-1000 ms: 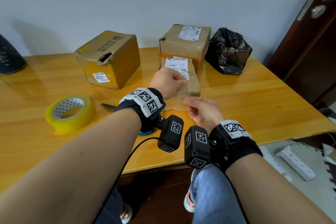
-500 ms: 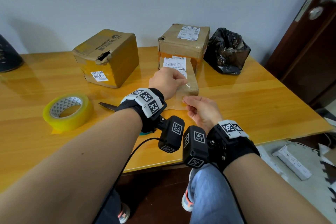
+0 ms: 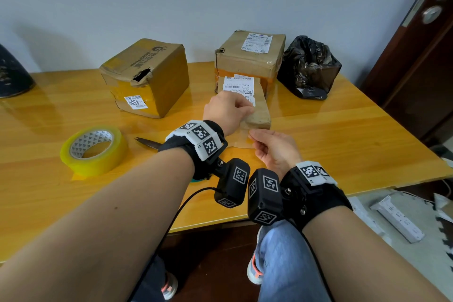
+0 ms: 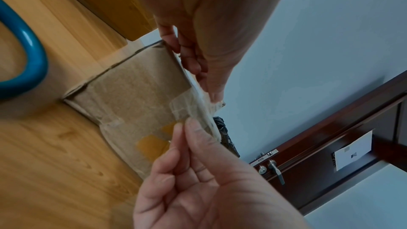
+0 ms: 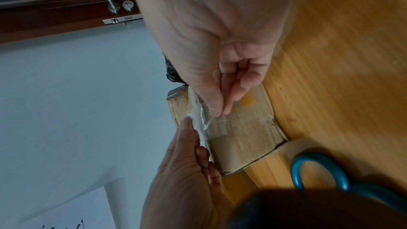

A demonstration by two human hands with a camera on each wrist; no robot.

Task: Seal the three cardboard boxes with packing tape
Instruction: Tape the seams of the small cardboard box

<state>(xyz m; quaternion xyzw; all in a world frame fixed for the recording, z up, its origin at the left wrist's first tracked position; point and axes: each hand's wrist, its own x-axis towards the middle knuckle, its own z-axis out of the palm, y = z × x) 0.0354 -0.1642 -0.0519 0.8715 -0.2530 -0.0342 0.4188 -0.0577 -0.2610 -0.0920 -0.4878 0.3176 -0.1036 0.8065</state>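
You're in a plain room of a home or small office: a wooden desk [image 3: 343, 135] stands against a bare pale wall [image 3: 196, 2], a dark door [image 3: 421, 61] with a metal handle on your right, a power strip [image 3: 397, 220] on the floor.

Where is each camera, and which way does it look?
Head: worn on the head, looks down at the yellow wooden table; left hand, right hand, forearms show.
Left wrist: faces the small brown cardboard box; both hands show.
Right wrist: faces that box from the other side; both hands show.
Shared: clear tape strip, blue scissors handle.
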